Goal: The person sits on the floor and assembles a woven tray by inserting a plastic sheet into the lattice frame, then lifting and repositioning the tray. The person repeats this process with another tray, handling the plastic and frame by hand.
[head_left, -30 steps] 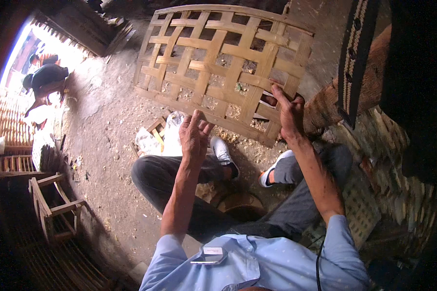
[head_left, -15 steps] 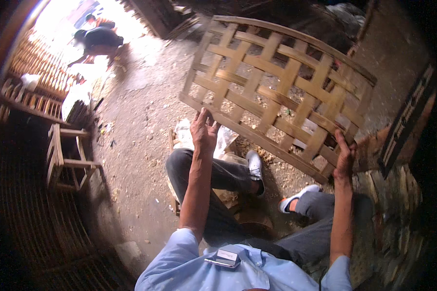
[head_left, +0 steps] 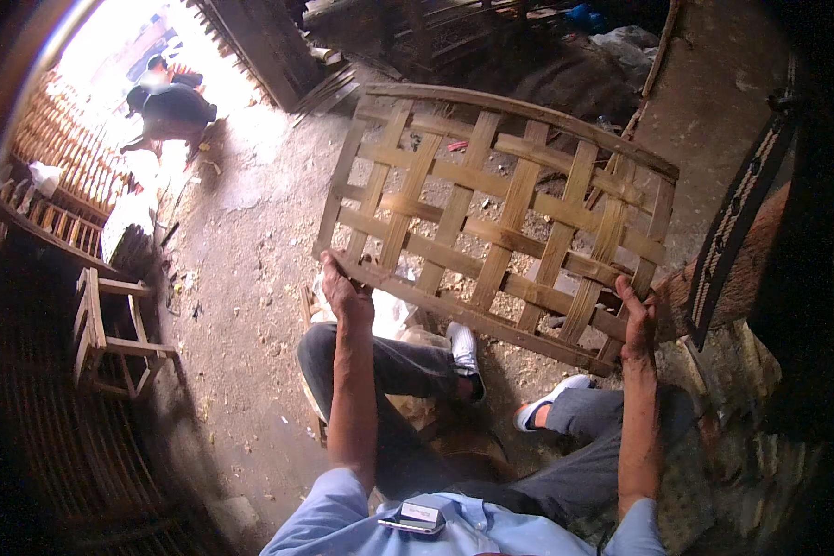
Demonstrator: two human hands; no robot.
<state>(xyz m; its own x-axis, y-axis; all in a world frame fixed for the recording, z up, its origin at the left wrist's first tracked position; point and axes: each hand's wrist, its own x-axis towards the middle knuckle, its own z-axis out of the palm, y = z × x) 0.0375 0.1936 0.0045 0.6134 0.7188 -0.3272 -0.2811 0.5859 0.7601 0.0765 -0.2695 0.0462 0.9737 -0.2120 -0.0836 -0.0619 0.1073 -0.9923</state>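
Raised in front of me is a woven bamboo lattice panel point(head_left: 477, 199), with flat crossing strips inside a thin wooden frame. My left hand point(head_left: 347, 290) grips its near left corner, thumb on top of the frame. On the right, my right hand point(head_left: 637, 320) holds the near right corner, its fingers partly hidden. The panel tilts, its right end lower in the picture than its left. Through its gaps the floor and pale shavings show.
A small wooden stool point(head_left: 116, 338) stands at left, beside dark slatted bamboo. Two people crouch by the bright opening, the nearer in dark clothes point(head_left: 173, 111). Shavings point(head_left: 259, 361) litter the floor. A dark strap-like strip point(head_left: 743, 222) is at right; a white plastic bag point(head_left: 380, 313) lies near my left knee.
The panel and both my hands have moved left and lower in the picture, and the panel's slant is slightly less. The whole view has also shifted. My grip stays at both near corners.
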